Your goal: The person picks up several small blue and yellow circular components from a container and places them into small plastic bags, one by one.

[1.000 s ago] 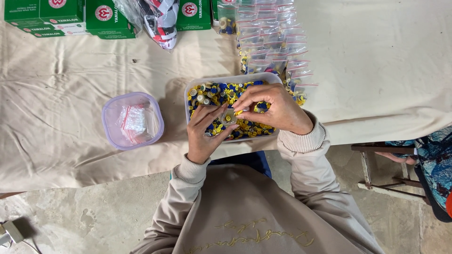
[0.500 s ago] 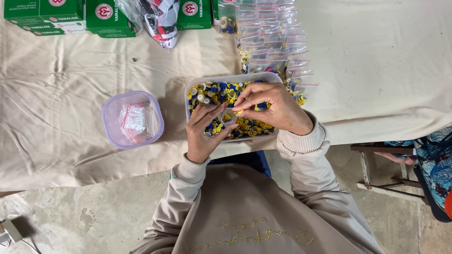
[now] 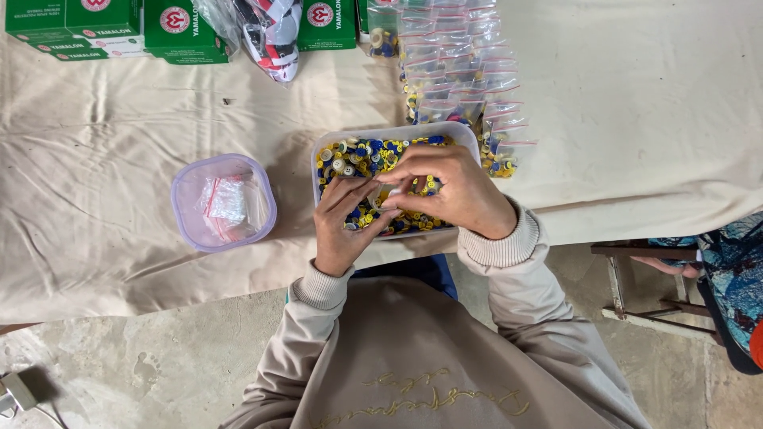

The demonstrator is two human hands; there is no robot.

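A white rectangular tub (image 3: 474,140) full of yellow, blue and white buttons (image 3: 362,155) sits on the cloth-covered table in front of me. Both my hands hover over its near half. My left hand (image 3: 343,228) pinches a small clear bag (image 3: 380,195) at its fingertips. My right hand (image 3: 455,191) is curled over the buttons, and its thumb and fingers meet the same bag from the right. The bag is hard to make out, and whether it holds anything is unclear.
A round purple-rimmed tub (image 3: 181,218) with empty zip bags stands to the left. Rows of filled small bags (image 3: 465,75) lie behind the button tub. Green boxes (image 3: 171,28) and a plastic-wrapped bundle (image 3: 270,36) line the far edge. Another person (image 3: 727,274) sits at right by a wooden frame (image 3: 628,278).
Both hands stay over the button tub. Only the fingers have shifted slightly around the small bag.
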